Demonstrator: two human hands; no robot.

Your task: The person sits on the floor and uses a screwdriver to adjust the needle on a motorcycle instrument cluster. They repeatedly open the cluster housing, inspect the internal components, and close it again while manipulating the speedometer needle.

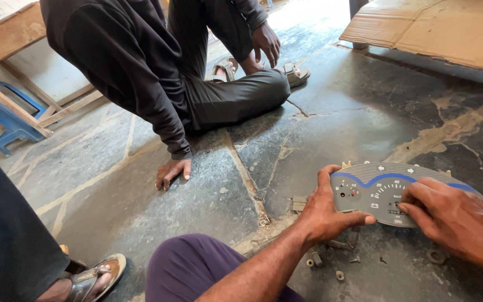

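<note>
Hands first, from the head camera: we've got our left hand (331, 210) wrapped round the left end of a grey gauge panel (384, 193), thumb lying across its face and fingers curled behind, so it's closed on the panel and holding it up just off the floor. Our right hand (454, 218) comes in from the right side with the fingers bunched and the tips pressed on the dial face near the lower middle; it's mostly closed, but we can't tell if it's actually pinching anything. The panel sits between both hands, tilted toward us, with a blue wavy stripe across the top.

Under it, on the cracked stone floor (320, 134), a few small screws and washers (314, 260) lie scattered, just below our left wrist. Our knee (197, 263) in purple cloth pokes in at the bottom.

Across from us a person in dark clothes (141, 61) sits with one hand (173, 172) flat on the floor, well apart from the panel. Cardboard (443, 28) lies top right, a blue plastic stool (6, 117) far left.
</note>
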